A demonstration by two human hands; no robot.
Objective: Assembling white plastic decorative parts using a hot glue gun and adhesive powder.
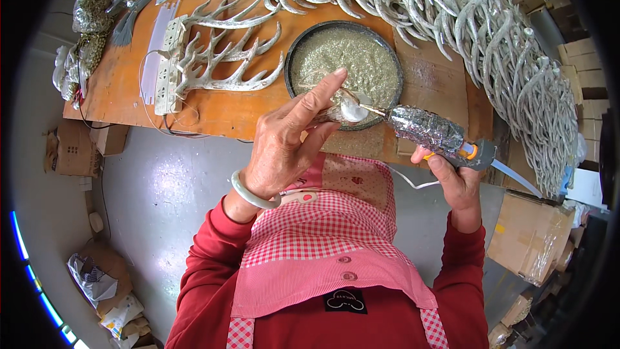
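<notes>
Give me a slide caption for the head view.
Left hand holds a small piece at a glue gun gripped by the right hand.

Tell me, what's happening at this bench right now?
A person's right hand grips a foil-wrapped glue gun, its nozzle touching a small silvery piece pinched by the left hand. This happens over a round pan of glitter on the wooden table. Three glittered antlers lie left; a big heap of antlers lies right.

The left hand [284, 139] pinched a small silvery piece [352, 108] over a round pan [344, 72] of glitter on the wooden table [219, 106]. The right hand [455, 184] gripped a foil-wrapped glue gun [439, 134], its tip touching the piece. Glittered antlers [223, 58] lay beside the pan.
</notes>
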